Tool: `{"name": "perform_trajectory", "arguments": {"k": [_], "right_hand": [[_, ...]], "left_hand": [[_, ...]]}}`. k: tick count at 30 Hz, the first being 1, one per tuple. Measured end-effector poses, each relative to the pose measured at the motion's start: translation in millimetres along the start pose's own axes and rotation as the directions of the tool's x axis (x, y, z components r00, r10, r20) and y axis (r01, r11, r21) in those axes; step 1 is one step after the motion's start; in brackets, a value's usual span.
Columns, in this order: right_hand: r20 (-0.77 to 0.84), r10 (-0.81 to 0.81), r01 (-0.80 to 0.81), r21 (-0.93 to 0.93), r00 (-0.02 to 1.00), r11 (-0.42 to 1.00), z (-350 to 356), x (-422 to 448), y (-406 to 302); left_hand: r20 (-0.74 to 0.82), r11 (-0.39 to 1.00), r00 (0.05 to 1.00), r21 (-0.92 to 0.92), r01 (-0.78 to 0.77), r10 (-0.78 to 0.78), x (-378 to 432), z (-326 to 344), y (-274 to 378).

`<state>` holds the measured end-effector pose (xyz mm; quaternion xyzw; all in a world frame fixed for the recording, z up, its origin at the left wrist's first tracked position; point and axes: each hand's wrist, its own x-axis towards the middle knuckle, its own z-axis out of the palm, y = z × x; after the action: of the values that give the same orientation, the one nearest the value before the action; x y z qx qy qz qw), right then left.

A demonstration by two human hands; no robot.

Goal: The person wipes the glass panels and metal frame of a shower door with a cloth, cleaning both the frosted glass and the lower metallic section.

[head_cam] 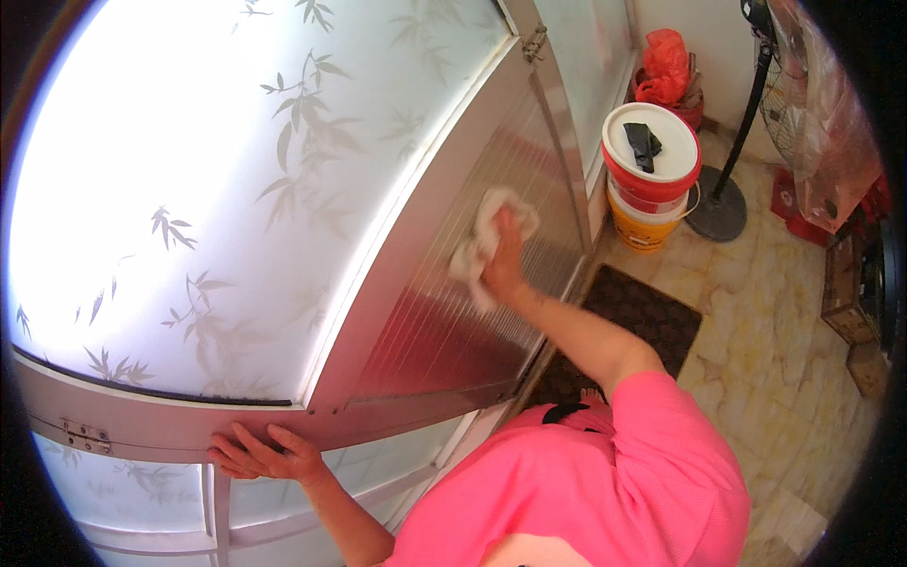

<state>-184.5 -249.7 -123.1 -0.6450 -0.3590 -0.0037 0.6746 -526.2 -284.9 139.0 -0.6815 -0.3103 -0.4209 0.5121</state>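
Observation:
My right hand (pixel 504 262) presses a white cloth (pixel 489 227) against the ribbed metal lower panel (pixel 453 333) of a door. The hand and cloth look slightly blurred. My left hand (pixel 266 453) rests on the door's metal frame (pixel 163 429), fingers apart, near the frame's edge. It holds no loose thing. Above the panel is a frosted glass pane (pixel 297 212) with a bamboo-leaf pattern, brightly lit from behind. A hinge (pixel 86 436) sits on the frame left of my left hand, and a metal latch or hinge (pixel 534 44) is at the far edge.
Beyond the door stand stacked plastic buckets (pixel 650 191) with a black item (pixel 642 147) on the white lid. A pedestal fan (pixel 717 202), a red plastic bag (pixel 665 67) and a cardboard box (pixel 847 290) are nearby. A dark doormat (pixel 641 312) lies on the marbled tile floor (pixel 758 368).

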Motion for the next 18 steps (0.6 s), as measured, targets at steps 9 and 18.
{"name": "perform_trajectory", "arguments": {"k": [9,18], "right_hand": [[-0.2,0.485,-0.26,0.642,0.851,0.721,-23.9,114.1,45.4],[0.356,0.56,-0.66,0.313,0.748,0.683,59.3,-184.0,-95.6]], "left_hand": [[-0.007,0.999,0.999,-0.01,-0.037,0.037,2.2,-3.5,-0.3],[-0.042,1.0,0.999,-0.009,-0.025,0.024,2.3,-3.4,0.9]]}}
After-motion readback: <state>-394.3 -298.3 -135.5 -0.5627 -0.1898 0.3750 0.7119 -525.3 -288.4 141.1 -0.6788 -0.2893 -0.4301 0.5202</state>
